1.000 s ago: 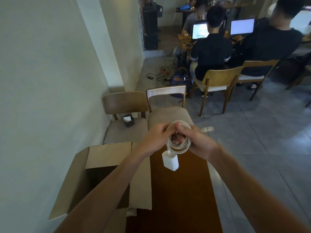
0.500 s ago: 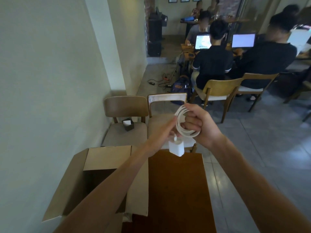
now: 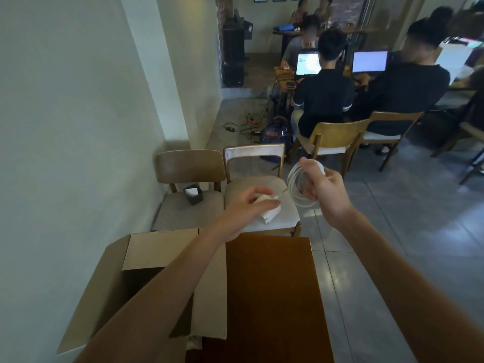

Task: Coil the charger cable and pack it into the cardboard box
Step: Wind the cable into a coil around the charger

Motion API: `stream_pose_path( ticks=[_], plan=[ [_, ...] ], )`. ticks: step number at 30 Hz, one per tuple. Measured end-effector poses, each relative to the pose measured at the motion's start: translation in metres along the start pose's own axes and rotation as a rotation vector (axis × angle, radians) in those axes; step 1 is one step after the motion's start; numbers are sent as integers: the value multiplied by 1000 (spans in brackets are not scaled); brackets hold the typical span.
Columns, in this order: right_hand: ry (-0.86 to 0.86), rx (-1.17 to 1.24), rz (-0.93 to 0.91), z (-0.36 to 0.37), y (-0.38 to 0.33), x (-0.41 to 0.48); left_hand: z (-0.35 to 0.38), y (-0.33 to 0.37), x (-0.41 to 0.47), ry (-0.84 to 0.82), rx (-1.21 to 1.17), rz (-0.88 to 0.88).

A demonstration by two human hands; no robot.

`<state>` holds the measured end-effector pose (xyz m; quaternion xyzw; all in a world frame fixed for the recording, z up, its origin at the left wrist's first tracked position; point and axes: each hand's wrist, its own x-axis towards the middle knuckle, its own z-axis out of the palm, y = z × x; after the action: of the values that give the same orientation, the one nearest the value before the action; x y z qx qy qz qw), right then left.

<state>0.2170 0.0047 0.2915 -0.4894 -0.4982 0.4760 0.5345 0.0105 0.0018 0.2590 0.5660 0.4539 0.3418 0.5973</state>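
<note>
Up above the brown table (image 3: 269,297), you are holding the charger with both hands. Your right hand (image 3: 323,191) is wrapping its fingers tight around the white cable coil (image 3: 296,191), which is hanging in the air over the nearer chair (image 3: 258,189). Your left hand (image 3: 247,205) is closing on the white plug block (image 3: 269,212), a little lower and just beside the coil. A short bit of cable is running between the two hands.

I think the winding part is nearly done, because the cable is sitting in neat round loops. The packing part is not done yet. The cardboard box (image 3: 146,263) is waiting open at the left of the table, under your left arm, with its flaps standing out. You are going to need to bring the coil and the plug block together, then lower them into the box.

I am not seeing any words or brand marks on the plug block, the cable or the box. If there is writing, it is too small or blurry to read.
</note>
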Motion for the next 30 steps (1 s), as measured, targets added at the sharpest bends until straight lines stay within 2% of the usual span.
stream_pose_path(
  ticks=[6, 9, 15, 19, 22, 26, 30],
  plan=[
    [33, -131, 40, 12, 29, -5, 3, 8, 13, 247, -317, -86],
    [31, -108, 81, 26, 36, -4, 7, 10, 15, 312, -428, -74],
    [20, 114, 168, 49, 38, -5, 16, 12, 19, 383, -261, 91],
    [-107, 332, 182, 61, 37, -15, 15, 11, 13, 458, 65, 309],
    [-117, 349, 148, 67, 34, -18, 14, 7, 10, 429, 250, 427],
    [-126, 290, 42, 69, 28, -16, 25, -5, 6, 352, 364, 596],
    [-155, 279, -14, 73, 24, -17, 30, -8, 8, 480, 455, 526]
  ],
)
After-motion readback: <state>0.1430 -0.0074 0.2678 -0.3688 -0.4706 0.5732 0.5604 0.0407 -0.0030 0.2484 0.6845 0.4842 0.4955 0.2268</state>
